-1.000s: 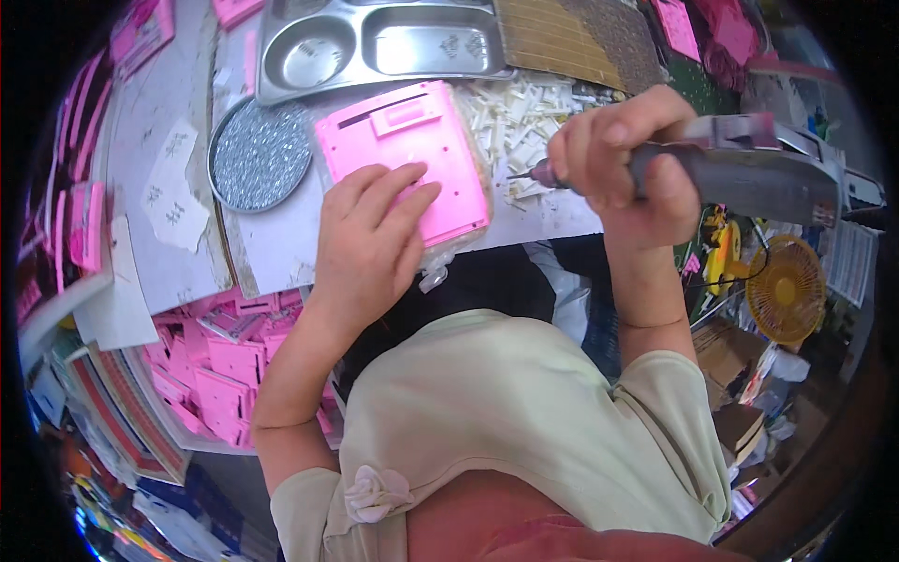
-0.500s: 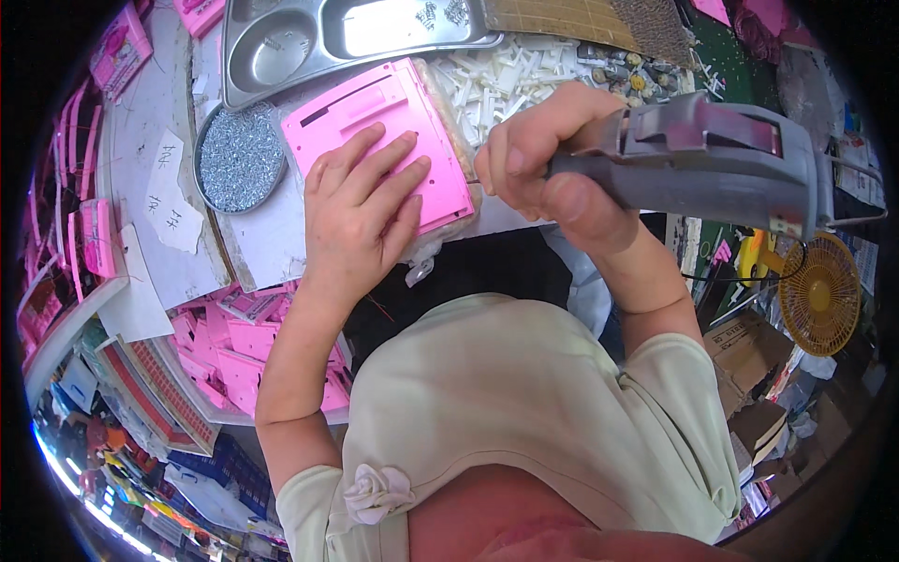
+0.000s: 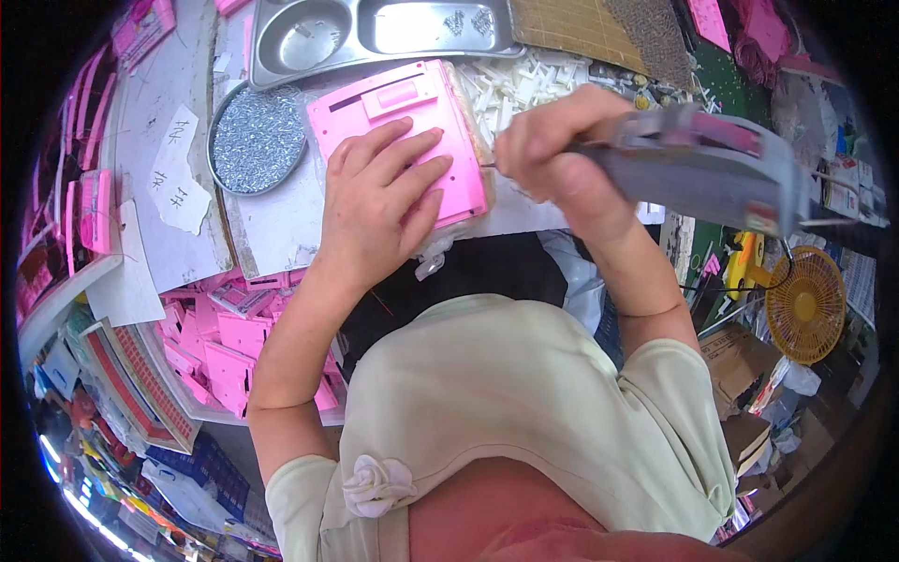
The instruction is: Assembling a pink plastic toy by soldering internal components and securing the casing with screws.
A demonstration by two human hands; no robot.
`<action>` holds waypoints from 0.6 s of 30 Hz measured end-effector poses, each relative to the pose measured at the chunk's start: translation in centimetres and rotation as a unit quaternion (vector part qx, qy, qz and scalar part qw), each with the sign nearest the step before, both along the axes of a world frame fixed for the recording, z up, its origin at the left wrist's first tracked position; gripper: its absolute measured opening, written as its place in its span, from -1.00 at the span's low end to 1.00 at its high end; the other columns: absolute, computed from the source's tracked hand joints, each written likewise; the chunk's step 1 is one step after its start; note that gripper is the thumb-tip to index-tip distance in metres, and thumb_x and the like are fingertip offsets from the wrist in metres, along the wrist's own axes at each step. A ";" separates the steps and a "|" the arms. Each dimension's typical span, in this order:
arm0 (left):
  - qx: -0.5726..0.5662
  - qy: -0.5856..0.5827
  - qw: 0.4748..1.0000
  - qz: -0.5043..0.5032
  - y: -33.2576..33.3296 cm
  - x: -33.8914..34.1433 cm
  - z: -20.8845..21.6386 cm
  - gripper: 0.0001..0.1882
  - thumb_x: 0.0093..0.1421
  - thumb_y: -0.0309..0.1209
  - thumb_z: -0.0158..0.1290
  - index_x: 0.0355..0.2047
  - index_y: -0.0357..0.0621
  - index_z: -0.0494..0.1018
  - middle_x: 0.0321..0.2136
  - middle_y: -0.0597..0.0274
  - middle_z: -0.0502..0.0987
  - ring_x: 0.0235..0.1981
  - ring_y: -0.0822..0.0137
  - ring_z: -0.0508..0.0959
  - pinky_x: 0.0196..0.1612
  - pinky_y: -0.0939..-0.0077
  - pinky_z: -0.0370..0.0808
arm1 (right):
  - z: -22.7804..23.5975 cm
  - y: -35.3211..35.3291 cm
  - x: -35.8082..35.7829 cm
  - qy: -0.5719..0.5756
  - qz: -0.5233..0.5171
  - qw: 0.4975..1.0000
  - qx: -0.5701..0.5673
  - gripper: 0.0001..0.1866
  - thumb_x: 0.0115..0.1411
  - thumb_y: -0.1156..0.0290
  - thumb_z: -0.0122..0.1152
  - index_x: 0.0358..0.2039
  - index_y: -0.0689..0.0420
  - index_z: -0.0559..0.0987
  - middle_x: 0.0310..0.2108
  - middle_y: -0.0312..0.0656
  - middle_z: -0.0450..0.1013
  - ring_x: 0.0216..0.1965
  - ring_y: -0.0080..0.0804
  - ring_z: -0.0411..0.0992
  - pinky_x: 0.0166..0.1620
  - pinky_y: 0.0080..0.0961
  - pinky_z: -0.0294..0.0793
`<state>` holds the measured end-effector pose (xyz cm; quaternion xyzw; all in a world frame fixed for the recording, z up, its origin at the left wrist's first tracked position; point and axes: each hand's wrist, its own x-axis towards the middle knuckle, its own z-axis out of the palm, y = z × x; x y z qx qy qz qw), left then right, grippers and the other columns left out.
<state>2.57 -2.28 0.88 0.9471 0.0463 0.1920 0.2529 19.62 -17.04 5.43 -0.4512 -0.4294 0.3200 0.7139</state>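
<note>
The right hand (image 3: 562, 159) is gripping one driver (image 3: 693, 169), fingers curled round it; over the last second it has been nearing one pink case (image 3: 451, 122), bringing the bit (image 3: 488, 166) beside its edge. The left hand (image 3: 375, 206), fingers extended, is resting on that case at the table's (image 3: 281, 220) front. Beyond, one dish (image 3: 251, 194) of uncountable metal pieces (image 3: 257, 140), one tray (image 3: 358, 51) and many white parts (image 3: 529, 80) are lying.

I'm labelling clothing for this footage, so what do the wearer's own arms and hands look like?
The left hand and right hand are bare, with no gloves. The forearms are uncovered too, and no watch shows. Short, loose, pale cream-green sleeves cover the upper arms, matching a top with a pale fabric flower.
</note>
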 end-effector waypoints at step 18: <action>-0.390 -0.333 0.414 0.752 5.2 -41.6 -11.1 -0.64 0.33 -0.17 0.11 -0.09 -0.23 0.40 -0.43 0.28 0.47 -0.47 0.38 0.52 -0.44 0.50 0.50 | 3.5 4.0 7.9 0.039 0.044 0.996 0.070 -0.72 0.36 0.24 0.05 -0.06 0.16 0.44 -0.64 -0.43 0.18 -0.60 -0.61 0.17 -0.25 -0.46 0.24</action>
